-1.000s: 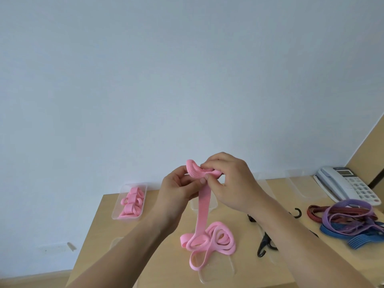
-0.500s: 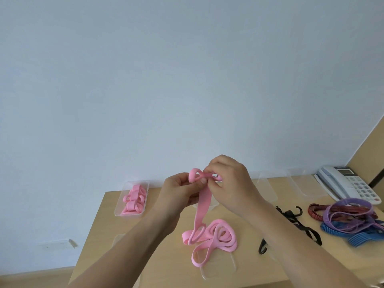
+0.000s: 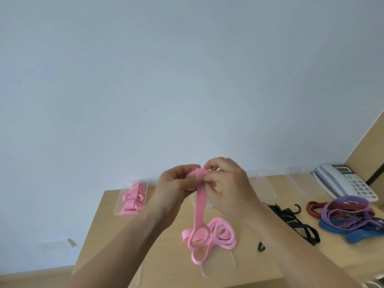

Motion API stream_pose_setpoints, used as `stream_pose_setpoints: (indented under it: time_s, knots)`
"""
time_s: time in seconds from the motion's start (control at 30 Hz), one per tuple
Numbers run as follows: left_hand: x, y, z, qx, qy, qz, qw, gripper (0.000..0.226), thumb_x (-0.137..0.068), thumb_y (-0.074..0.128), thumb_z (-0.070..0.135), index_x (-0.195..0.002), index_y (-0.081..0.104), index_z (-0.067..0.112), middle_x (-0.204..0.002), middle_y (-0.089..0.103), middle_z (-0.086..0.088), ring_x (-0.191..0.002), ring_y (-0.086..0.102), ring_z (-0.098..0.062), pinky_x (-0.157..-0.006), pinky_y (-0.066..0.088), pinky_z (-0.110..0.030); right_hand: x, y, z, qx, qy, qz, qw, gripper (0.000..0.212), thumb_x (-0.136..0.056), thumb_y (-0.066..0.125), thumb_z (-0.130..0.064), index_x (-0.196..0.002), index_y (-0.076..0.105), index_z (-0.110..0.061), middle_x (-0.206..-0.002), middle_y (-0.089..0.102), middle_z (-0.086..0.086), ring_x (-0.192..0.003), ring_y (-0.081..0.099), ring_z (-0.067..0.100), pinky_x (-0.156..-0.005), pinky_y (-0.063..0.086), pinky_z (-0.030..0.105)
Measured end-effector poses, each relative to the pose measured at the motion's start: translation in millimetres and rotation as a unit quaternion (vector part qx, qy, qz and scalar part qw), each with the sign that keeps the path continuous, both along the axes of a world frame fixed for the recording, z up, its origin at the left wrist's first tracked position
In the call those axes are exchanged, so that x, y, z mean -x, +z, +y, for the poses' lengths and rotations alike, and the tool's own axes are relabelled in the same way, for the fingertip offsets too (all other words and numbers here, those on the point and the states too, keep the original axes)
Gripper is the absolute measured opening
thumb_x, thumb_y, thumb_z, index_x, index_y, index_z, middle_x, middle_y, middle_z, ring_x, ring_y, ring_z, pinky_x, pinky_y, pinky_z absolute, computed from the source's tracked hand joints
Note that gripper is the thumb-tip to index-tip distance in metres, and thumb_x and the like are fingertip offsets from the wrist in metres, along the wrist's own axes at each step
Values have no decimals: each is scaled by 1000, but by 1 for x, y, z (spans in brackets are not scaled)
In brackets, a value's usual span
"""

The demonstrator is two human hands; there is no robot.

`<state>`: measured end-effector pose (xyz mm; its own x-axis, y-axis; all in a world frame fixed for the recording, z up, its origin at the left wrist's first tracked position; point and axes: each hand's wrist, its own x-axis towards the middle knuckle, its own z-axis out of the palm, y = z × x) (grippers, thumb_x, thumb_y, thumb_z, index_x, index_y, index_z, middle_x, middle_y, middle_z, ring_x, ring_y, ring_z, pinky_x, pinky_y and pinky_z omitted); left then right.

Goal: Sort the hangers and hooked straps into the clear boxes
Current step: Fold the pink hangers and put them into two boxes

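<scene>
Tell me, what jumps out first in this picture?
The long pink strap in the middle, pinched at its top by the left hand and right hand while its tail coils on the table. Next, the clear box at the back left holding rolled pink straps, and the purple, blue and red straps piled at the right.

**Pink at the hands, darker stripes to the right**

The strap (image 3: 200, 202) held by the left hand (image 3: 174, 188) and right hand (image 3: 228, 188) is plain pink throughout. Left of the left hand, a clear box (image 3: 124, 185) holds folded straps (image 3: 133, 197) of the same pink. Right of the right hand lie a black strap (image 3: 291, 217), a dark red strap (image 3: 315, 206) with fine dark lines, a purple strap (image 3: 340, 204) lined likewise, and blue straps (image 3: 336, 225) ribbed lengthwise. Beyond those, the telephone (image 3: 345, 181) is white. The table (image 3: 104, 225) is pale tan wood, the wall (image 3: 187, 80) flat bluish grey.
</scene>
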<state>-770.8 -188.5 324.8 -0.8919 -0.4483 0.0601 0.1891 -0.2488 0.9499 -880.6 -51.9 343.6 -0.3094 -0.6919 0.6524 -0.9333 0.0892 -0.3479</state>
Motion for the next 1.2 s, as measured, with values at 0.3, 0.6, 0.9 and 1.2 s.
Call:
stream_pose_setpoints:
  time_s: [0.3, 0.6, 0.9, 1.2]
  knots:
    - [3, -2, 4, 34, 67, -47, 996, 32, -87, 74, -2, -116, 67, 10, -104, 79, -15, -92, 75, -26, -85, 60, -35, 15, 12, 1, -85, 15, -138, 987, 21, -92, 68, -11, -111, 75, -17, -104, 73, -7, -94, 64, 10, -84, 54, 34]
    - [6, -6, 9, 18, 91, -56, 994, 48, -76, 85, 24, -118, 65, 14, -119, 71, -9, -99, 76, -28, -89, 62, -40, 14, 8, 3, -43, 2, -144, 989, 13, -91, 68, -10, -95, 78, -17, -84, 73, -2, -79, 66, 19, -75, 54, 42]
    - [8, -12, 9, 82, 107, -77, 988, 14, -97, 67, 0, -106, 75, 6, -103, 78, -16, -98, 75, -28, -90, 62, -41, 19, 5, 1, -70, 13, -102, 992, 9, -93, 66, -11, -92, 74, -15, -77, 63, -3, -76, 58, 19, -72, 52, 44]
    - [11, -12, 23, -13, 86, -109, 990, 29, -100, 69, 26, -128, 64, 17, -93, 78, -13, -95, 77, -31, -83, 64, -40, 20, 4, 2, -42, 8, -79, 996, 8, -91, 68, -9, -90, 74, -14, -76, 61, -6, -70, 56, 15, -66, 51, 41]
